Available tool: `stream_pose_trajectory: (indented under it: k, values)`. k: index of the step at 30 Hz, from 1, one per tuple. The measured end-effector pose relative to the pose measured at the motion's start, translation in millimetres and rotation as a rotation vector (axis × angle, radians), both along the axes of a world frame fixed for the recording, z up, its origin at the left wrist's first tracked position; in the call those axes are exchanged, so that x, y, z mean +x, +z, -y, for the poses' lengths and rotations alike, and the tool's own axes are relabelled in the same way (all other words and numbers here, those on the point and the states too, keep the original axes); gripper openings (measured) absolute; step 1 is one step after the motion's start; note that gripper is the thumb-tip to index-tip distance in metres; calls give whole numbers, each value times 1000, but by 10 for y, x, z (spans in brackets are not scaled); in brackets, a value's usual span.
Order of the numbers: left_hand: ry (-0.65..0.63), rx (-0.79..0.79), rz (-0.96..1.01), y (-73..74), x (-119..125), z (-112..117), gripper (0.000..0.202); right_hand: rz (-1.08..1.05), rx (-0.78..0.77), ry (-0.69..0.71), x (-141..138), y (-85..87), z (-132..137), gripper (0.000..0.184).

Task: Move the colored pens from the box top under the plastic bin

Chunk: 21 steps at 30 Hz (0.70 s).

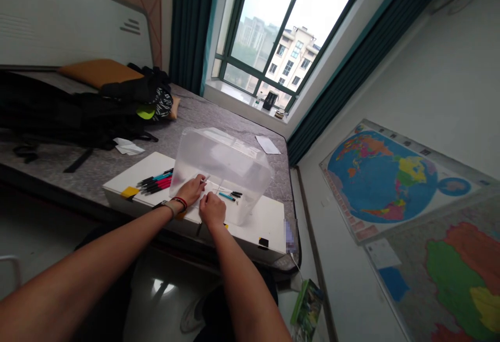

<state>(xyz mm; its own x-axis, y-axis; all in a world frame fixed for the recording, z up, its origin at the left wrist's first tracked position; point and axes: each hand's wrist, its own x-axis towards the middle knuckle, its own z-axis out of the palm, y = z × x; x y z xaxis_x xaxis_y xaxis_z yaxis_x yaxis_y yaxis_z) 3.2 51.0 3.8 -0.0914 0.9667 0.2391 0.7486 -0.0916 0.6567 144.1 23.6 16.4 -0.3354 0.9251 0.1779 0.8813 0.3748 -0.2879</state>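
My left hand (191, 191), with red and beige bands at the wrist, pinches a thin pale pen part (205, 179). Close beside it, my right hand (213, 209) is closed, and whatever its fingers hold is hidden. Both hands are at the open front of a clear plastic bin (222, 149) lying on its side. Right of my hands lie a teal pen barrel (227, 196), black pen pieces (236, 194) and tiny parts (237, 203). A row of pens (157, 181) in black, blue and red lies left of the bin.
The bin rests on white boxes (269, 217) with yellow and black tabs, set on a grey mattress (242, 125). Behind are a black bag (78, 112), crumpled tissue (128, 147) and white paper (267, 145). A cable (297, 265) hangs at the right corner.
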Motion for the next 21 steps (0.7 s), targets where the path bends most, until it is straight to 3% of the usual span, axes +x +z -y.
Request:
stream_pose_trajectory:
  k: [5,12,16,21]
  values:
    - [40,-46,-129,77,92,-101,30,21,10,-18,-3,-38,-9,24]
    - [-103,-189,-219,174,134,-329,33,29,15,-17,-11,-68,-25,22]
    - [-227,-249,-297,220,119,-396,23,45,13,-26,-21,-54,-13,26]
    - [-189,-267,-340,230,154,-411,22,49,-6,-15,-15,-33,-8,24]
